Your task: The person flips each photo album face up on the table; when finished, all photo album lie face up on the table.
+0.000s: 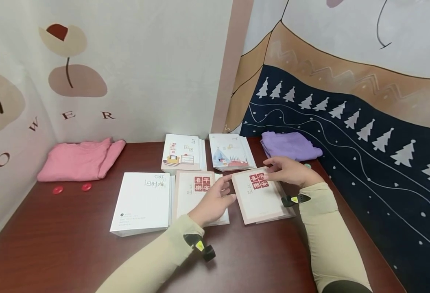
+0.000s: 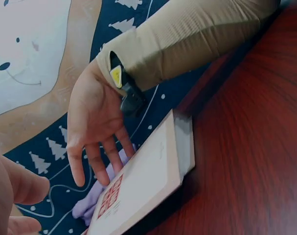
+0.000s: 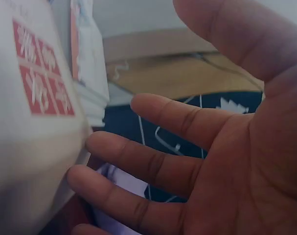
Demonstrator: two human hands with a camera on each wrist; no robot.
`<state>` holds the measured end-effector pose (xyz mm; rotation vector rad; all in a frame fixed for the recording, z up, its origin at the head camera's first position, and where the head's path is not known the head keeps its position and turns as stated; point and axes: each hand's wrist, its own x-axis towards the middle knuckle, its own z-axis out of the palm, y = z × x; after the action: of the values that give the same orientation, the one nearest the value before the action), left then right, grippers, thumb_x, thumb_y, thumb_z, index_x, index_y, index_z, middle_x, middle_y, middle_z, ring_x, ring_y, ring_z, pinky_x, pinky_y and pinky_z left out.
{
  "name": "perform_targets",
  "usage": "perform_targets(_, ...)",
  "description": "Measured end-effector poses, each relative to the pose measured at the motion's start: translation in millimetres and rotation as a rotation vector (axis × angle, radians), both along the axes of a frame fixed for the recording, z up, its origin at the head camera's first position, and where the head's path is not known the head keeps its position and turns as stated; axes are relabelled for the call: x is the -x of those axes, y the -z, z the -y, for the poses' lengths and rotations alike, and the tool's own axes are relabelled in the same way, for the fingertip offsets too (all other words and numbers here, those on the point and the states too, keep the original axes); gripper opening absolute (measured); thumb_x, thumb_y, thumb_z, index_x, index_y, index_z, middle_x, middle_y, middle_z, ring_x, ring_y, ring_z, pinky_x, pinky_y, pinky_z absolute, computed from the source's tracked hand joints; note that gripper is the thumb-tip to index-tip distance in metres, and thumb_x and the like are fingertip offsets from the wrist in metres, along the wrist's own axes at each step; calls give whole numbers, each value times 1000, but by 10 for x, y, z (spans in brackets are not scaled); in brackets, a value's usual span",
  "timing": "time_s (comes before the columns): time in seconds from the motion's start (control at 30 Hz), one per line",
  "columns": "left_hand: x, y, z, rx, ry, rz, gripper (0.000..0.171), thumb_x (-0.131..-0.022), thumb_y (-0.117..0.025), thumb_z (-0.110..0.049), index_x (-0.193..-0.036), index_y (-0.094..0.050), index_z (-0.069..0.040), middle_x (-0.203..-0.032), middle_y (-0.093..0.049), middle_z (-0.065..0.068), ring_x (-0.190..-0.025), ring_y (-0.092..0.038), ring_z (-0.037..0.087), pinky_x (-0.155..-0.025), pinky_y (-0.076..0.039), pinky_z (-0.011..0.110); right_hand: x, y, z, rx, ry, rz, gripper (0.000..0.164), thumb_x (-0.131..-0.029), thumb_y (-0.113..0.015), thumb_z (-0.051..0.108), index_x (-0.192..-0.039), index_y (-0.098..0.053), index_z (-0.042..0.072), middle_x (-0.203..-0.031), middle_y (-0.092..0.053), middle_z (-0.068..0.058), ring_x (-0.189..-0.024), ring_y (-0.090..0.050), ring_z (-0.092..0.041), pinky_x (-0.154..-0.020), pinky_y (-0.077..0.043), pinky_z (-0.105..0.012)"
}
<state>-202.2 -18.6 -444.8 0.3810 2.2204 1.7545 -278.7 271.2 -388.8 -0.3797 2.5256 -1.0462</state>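
A book [image 1: 260, 199] with a pale cover and a red four-character square lies at a slant on the right of the table. My right hand [image 1: 289, 171] is at its upper right, fingers extended; in the right wrist view the fingertips [image 3: 106, 144] are right at the book's edge. Near the book's left edge is my left hand [image 1: 212, 203], its fingers loosely bent and nothing gripped. It partly covers a matching book [image 1: 185, 203]. Left of that lies a white book [image 1: 141, 203] with a thick spine.
Behind are two more white books, one with a furniture picture [image 1: 182, 152], one with a tent picture [image 1: 229, 152]. Folded pink cloth [image 1: 79, 160] lies far left with two red discs [image 1: 86, 186] before it; folded purple cloth [image 1: 291, 146] lies back right. Printed curtains border the table [image 1: 72, 244].
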Motion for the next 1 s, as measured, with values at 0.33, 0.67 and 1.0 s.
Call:
perform_targets(0.33,74,15,-118,90,11,93,74,-103,-60,-21,-166,-25,-7,-165,-34,31,-154,-36,43,-118,-43,56,39,106,-176,-24,110,160,75,-93,-76,26,-156,-43,4,-139,-60,-24,-119,-63,-38,-93,-59,-57)
perform_targets(0.67,103,66,-85,-63,56,156,74,-105,-60,-13,-168,-21,-9,-157,-46,30,-145,-49,39,-110,-53,49,9,96,-242,-48,163,230,82,-92,-79,34,-158,-39,6,-138,-60,-26,-112,-69,-37,-84,-63,-52)
perform_targets(1.0,90,74,-61,-135,73,193,77,-103,-60,-10,-168,-19,-10,-164,-36,30,-145,-49,42,-109,-54,49,14,139,-210,55,130,268,84,-92,-81,30,-160,-37,9,-133,-62,-25,-108,-70,-35,-84,-64,-52)
